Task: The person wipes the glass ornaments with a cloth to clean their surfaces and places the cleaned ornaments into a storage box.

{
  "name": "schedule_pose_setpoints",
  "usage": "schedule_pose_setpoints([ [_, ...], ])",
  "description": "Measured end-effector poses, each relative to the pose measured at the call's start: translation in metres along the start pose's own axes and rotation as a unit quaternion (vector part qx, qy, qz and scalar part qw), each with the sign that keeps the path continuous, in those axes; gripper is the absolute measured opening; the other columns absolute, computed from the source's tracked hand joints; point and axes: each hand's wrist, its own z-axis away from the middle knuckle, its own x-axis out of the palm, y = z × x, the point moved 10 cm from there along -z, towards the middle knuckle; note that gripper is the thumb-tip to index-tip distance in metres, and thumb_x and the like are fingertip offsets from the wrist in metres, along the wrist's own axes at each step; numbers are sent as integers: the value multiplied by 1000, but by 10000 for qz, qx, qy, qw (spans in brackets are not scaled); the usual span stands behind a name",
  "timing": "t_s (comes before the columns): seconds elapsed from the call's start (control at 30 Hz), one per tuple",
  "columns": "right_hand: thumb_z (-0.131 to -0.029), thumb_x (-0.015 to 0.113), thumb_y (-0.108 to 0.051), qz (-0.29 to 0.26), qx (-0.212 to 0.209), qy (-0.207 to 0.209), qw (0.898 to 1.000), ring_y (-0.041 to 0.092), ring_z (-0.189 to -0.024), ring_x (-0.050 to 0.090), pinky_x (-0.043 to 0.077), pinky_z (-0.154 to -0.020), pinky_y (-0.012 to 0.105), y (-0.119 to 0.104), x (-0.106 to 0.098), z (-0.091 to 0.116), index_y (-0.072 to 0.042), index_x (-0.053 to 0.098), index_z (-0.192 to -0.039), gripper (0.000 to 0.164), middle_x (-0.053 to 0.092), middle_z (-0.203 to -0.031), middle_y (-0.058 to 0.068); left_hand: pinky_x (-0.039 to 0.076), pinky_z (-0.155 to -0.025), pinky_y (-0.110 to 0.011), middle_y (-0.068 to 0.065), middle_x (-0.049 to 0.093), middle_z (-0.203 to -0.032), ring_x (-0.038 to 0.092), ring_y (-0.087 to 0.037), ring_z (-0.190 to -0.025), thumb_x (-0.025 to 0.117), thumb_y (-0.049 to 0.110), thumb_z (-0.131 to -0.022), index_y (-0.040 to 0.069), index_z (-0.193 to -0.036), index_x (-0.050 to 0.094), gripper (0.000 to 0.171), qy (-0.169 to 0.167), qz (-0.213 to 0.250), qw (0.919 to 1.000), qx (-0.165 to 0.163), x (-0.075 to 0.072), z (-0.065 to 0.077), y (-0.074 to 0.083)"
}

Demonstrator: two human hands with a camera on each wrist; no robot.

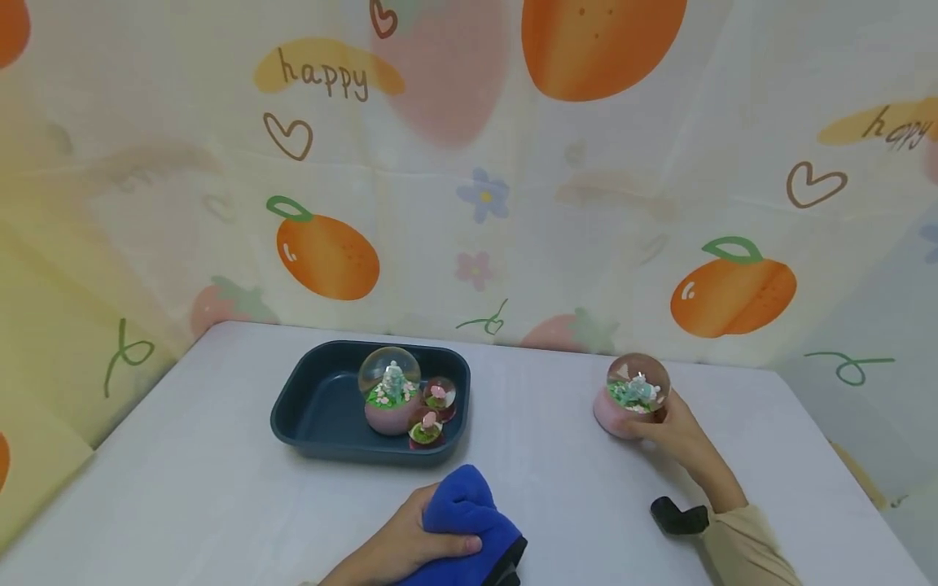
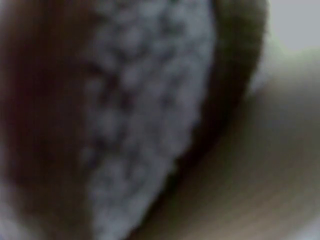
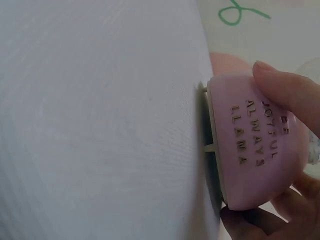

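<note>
My right hand (image 1: 672, 427) grips a snow globe (image 1: 632, 395) by its pink base at the right of the table. In the right wrist view the thumb and fingers hold the base (image 3: 255, 145) from two sides, its raised lettering facing the camera and its underside right at the tabletop. A blue cloth (image 1: 469, 521) with a black edge is bunched in my left hand (image 1: 410, 529), near the table's front. The left wrist view is blurred, filled by a greyish fuzzy surface (image 2: 145, 110) and dark shapes.
A dark blue tray (image 1: 315, 407) sits left of centre. On its right side stand a large snow globe (image 1: 392, 395) with a pink base and two small globes (image 1: 440, 396). A black strap-like piece (image 1: 680, 517) is by the right sleeve. A fruit-printed cloth (image 1: 476, 228) hangs behind the table.
</note>
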Motion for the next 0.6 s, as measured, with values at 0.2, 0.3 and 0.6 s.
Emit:
schedule_pose_setpoints([
  [0.2, -79, 83, -12, 90, -193, 261, 9994, -8, -103, 49, 42, -85, 9, -6, -2, 2, -5, 37, -144, 80, 52, -132, 5, 53, -89, -32, -6, 66, -110, 64, -22, -102, 70, 25, -92, -1, -125, 54, 45, -32, 135, 9998, 128, 1, 0, 2],
  [0.3, -78, 84, -17, 318, -198, 340, 9987, -2, -104, 49, 44, -83, 13, -12, -3, 3, -7, 36, -147, 85, 50, -139, 12, 53, -89, -32, -5, 66, -110, 64, -21, -102, 70, 24, -92, -1, -124, 54, 45, -40, 149, 9998, 146, 2, -1, 3],
  [0.6, -63, 94, -21, 1266, -709, 921, 9851, -6, -102, 45, 45, -88, 24, -32, -1, 7, -6, 54, -132, 81, 60, -124, 11, 53, -92, -36, -7, 67, -114, 64, -23, -105, 69, 27, -92, 1, -128, 53, 47, 1, 191, 9998, 21, 1, -1, 0],
])
